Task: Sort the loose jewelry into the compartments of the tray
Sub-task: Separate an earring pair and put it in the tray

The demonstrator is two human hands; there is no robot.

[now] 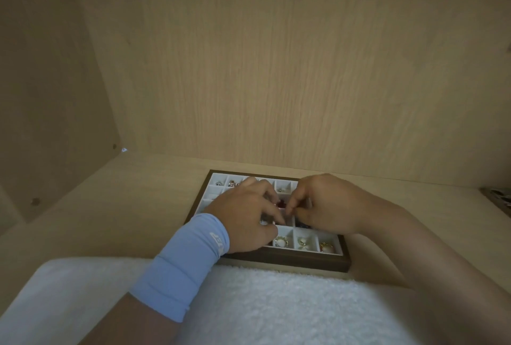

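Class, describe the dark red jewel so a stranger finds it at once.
Find the dark wooden tray with white compartments on the pale shelf. Near its middle the left hand and right hand almost meet; the dark red jewel shows between their fingers. The near-row pieces are gold and white; this one is red.

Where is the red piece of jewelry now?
In the head view, the red piece shows near the middle of the tray, between the fingertips of the left hand and the right hand.
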